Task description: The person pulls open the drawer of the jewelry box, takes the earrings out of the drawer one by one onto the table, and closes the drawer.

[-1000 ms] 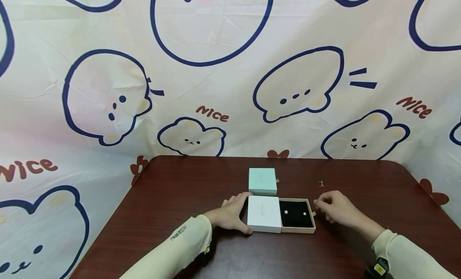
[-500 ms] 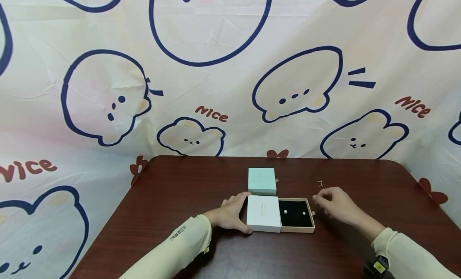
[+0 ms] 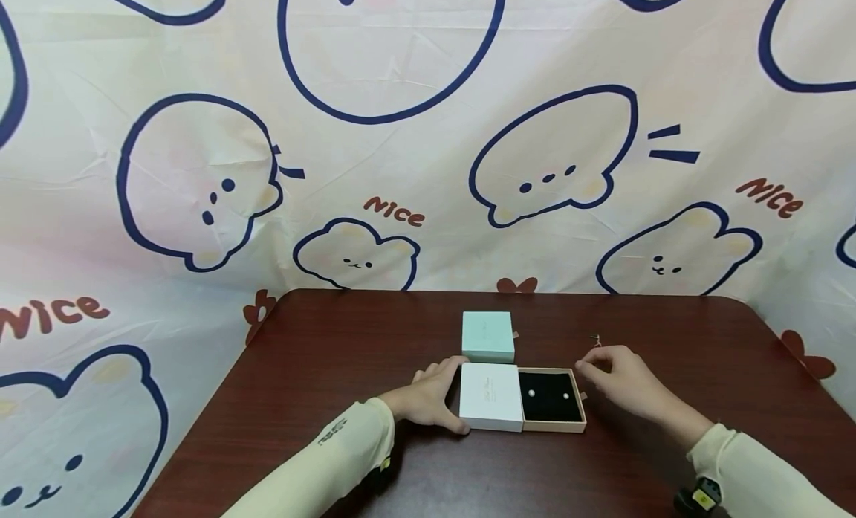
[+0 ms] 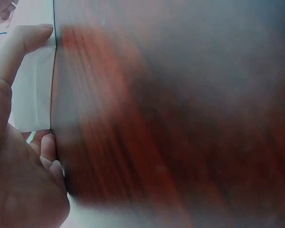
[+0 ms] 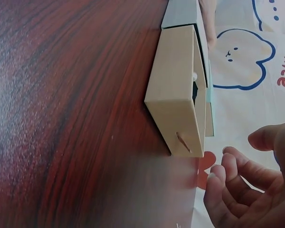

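Observation:
A white sleeve-type jewelry box lies on the table with its cream drawer pulled out to the right. Two pearl stud earrings sit apart on the drawer's black pad. My left hand grips the sleeve's left end, thumb at the near corner and fingers around the far one. Beside the drawer's right end hovers my right hand, fingers loosely bent. In the right wrist view, a gap shows between its thumb and fingertips, with nothing held. A ribbon tab sticks out of the drawer's end.
A mint-green box stands directly behind the white one. Some tiny, thin gold-coloured piece lies on the dark wooden table, just beyond the right hand. A printed cloth hangs behind the table.
My right hand has shifted slightly away from me and to the left, toward the drawer's far right corner. The left hand and both boxes stay put.

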The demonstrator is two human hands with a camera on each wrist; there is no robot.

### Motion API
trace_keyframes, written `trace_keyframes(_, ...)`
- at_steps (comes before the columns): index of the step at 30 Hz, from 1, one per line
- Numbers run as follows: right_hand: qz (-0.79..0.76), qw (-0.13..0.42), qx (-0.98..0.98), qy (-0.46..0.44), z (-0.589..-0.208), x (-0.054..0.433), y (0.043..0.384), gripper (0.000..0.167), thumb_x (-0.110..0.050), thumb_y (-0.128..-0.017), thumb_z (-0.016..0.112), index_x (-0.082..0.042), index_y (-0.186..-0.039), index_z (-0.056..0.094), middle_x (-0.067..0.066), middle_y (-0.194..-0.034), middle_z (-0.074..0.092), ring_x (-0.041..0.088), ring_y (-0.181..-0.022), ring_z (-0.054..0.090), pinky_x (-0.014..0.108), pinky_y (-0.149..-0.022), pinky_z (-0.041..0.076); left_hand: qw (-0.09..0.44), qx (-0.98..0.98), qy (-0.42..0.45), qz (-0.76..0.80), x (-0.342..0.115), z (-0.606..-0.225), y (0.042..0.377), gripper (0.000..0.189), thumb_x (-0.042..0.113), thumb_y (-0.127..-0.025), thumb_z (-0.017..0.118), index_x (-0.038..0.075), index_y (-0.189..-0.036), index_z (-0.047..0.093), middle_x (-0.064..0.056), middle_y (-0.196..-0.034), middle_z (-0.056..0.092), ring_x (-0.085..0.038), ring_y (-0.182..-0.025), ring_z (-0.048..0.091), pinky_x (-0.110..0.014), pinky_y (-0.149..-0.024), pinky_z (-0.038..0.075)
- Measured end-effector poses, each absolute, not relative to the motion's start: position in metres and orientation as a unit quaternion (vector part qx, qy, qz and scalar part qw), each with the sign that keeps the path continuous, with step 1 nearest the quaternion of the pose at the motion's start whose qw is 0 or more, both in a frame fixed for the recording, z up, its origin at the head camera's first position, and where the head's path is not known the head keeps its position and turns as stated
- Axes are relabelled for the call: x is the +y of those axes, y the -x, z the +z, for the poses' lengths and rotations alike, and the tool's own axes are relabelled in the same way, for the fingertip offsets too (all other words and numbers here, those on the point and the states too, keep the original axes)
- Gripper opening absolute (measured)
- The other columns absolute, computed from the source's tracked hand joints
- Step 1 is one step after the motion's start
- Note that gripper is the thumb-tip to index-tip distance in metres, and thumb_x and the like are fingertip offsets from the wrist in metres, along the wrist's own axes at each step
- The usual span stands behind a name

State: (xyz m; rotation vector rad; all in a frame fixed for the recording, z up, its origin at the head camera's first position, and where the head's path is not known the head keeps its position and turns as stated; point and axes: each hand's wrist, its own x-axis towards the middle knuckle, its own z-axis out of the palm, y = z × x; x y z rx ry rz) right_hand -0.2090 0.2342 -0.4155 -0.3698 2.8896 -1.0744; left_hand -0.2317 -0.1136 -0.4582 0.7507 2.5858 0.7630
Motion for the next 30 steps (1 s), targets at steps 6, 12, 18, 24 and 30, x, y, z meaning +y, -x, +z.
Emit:
trace_keyframes(6, -0.328, 0.006, 0.936, 0.129, -0.414, 0.226, 0.205, 0.016, -0.019, -0.099, 0.063, -0.011, -0.099, 0.077, 0.004, -0.101, 0.074, 0.017, -0.094, 0.064, 0.036, -0.078, 0.050, 0.175, 0.910, -0.262, 0.269, -0.114, -0.457, 0.231, 0.110, 0.042, -0.069, 0.090, 0.020, -0.155, 0.025, 0.001, -0.153, 0.042, -0.017, -0.123, 0.042, -0.033, -0.094, 0.028)
trace_keyframes(12, -0.356, 0.032, 0.924, 0.134, -0.414, 0.220, 0.201, 0.020, -0.020, -0.100, 0.062, -0.005, -0.103, 0.075, 0.005, -0.096, 0.072, 0.014, -0.072, 0.066, 0.028, -0.064, 0.049, 0.177, 0.908, -0.264, 0.271, -0.114, -0.457, 0.231, 0.110, 0.041, -0.069, 0.090, 0.020, -0.155, 0.024, 0.001, -0.153, 0.041, -0.016, -0.121, 0.041, -0.032, -0.093, 0.028)
trace_keyframes(18, -0.357, 0.031, 0.922, 0.146, -0.415, 0.216, 0.201, 0.021, -0.021, -0.100, 0.062, -0.005, -0.102, 0.075, 0.003, -0.083, 0.069, 0.011, -0.065, 0.062, 0.026, -0.059, 0.047, 0.176, 0.909, -0.263, 0.270, -0.113, -0.457, 0.232, 0.110, 0.041, -0.069, 0.090, 0.020, -0.155, 0.024, 0.000, -0.153, 0.042, -0.016, -0.122, 0.041, -0.032, -0.093, 0.028)
trace_keyframes(24, -0.339, 0.022, 0.928, 0.154, -0.415, 0.212, 0.199, 0.019, -0.023, -0.099, 0.064, -0.009, -0.101, 0.076, 0.000, -0.088, 0.071, 0.006, -0.072, 0.057, 0.026, -0.065, 0.047, 0.174, 0.909, -0.265, 0.270, -0.113, -0.456, 0.231, 0.110, 0.040, -0.069, 0.090, 0.019, -0.155, 0.025, 0.000, -0.152, 0.042, -0.016, -0.120, 0.041, -0.032, -0.093, 0.028)
trace_keyframes(30, -0.336, 0.030, 0.928, 0.160, -0.417, 0.207, 0.197, 0.016, -0.021, -0.098, 0.065, -0.010, -0.100, 0.076, -0.001, -0.091, 0.072, 0.006, -0.071, 0.054, 0.025, -0.065, 0.045, 0.175, 0.909, -0.264, 0.270, -0.113, -0.456, 0.230, 0.111, 0.041, -0.069, 0.090, 0.019, -0.155, 0.024, -0.001, -0.154, 0.041, -0.017, -0.124, 0.041, -0.033, -0.095, 0.028)
